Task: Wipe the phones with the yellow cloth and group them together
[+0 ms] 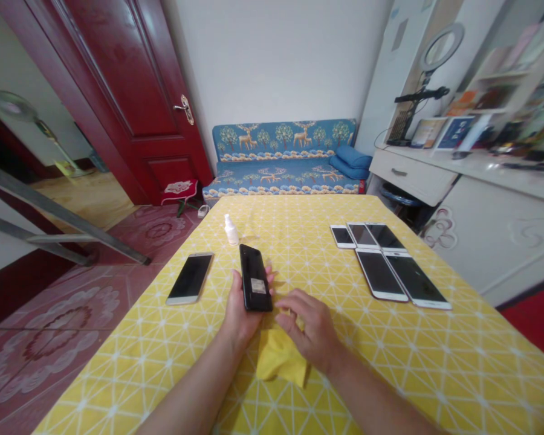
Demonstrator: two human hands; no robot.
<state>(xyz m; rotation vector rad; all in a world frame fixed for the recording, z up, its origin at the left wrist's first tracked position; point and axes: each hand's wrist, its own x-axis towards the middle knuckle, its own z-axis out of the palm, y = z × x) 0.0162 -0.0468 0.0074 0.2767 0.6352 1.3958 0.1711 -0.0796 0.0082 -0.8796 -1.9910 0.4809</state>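
A black smartphone (pixel 252 266) rests in my left hand (pixel 242 305), which wraps round it from below and both sides. Its visible face carries a pale label near the lower end. Just right of the phone is my right hand (pixel 309 326), fingers bent and apart, holding nothing that I can see. Below both hands, a crumpled yellow cloth (pixel 281 359) lies on the table. Left of the held phone, a white phone with a dark screen (pixel 190 278) lies flat. A small white spray bottle (pixel 231 231) stands upright behind it.
Several phones (pixel 381 275) lie grouped on the right of the table, covered in a yellow patterned cloth (pixel 344 368). Beyond its far edge is a blue sofa (pixel 276 175). A white dresser (pixel 503 211) stands to the right, a metal frame (pixel 63 238) to the left.
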